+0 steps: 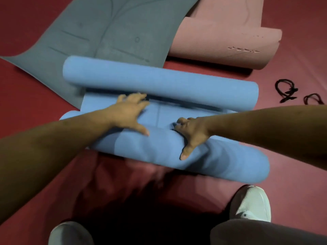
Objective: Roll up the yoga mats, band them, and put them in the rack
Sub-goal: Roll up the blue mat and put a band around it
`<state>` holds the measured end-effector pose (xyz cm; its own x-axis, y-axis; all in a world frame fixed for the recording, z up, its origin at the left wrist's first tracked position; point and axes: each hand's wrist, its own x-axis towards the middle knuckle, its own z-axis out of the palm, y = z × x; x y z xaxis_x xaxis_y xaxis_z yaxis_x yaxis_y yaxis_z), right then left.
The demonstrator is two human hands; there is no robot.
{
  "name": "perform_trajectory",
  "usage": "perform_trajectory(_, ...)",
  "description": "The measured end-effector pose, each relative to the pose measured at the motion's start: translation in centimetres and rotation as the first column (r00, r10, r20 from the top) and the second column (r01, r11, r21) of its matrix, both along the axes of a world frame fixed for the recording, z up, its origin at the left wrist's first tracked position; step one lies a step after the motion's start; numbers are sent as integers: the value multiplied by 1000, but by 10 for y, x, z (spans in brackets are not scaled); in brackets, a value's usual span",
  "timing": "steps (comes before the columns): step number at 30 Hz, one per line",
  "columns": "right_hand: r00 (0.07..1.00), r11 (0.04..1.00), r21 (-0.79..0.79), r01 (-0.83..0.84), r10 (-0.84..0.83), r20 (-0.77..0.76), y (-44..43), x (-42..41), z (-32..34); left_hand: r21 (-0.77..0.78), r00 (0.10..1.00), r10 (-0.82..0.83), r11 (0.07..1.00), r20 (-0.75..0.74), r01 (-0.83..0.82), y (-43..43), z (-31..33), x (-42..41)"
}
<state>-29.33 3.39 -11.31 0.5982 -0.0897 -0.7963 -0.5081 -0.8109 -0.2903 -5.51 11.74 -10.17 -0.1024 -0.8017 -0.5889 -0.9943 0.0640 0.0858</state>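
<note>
A blue yoga mat (159,80) lies on the red floor, curled into a roll at its far end and into a thicker roll (221,163) at the near end, with a short flat strip between them. My left hand (129,112) rests spread on the flat strip and the near roll, thumb on the roll. My right hand (192,133) presses over the top of the near roll, fingers tucked behind it, thumb toward me. A grey-green mat (106,27) lies flat behind. A pink mat (223,41) lies beyond, its near end curled. Black bands (286,90) lie at the right.
The red floor (292,183) spreads all around. My two white shoes (253,204) stand at the bottom, the left shoe (70,234) near the frame's edge. A second black band (314,99) lies beside the first. No rack is in view.
</note>
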Motion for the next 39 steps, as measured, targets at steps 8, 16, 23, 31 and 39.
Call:
perform_trajectory(8, 992, 964, -237, 121, -125, -1, -63, 4, 12, 73, 993, -115, 990, -16, 116, 22, 14, -9)
perform_trajectory(16, 967, 933, -263, 246, -218, 132, -45, 13, 27, -42, 982, -162, 985, 97, 166, -6, -7, -5)
perform_trajectory(23, 982, 877, -445, 184, -181, 50, 16, 20, 11, -311, 923, -203, 899, 327, 308, 6, -10, 9)
perform_trajectory(31, 878, 879, 66, 472, -476, 56, -88, 37, 24, -182, 981, -28, 981, 192, 64, -24, -5, -18)
perform_trajectory(39, 963, 844, -519, 134, 11, 268, -3, 6, -8, -163, 976, -136, 973, 168, 164, -40, -12, 2)
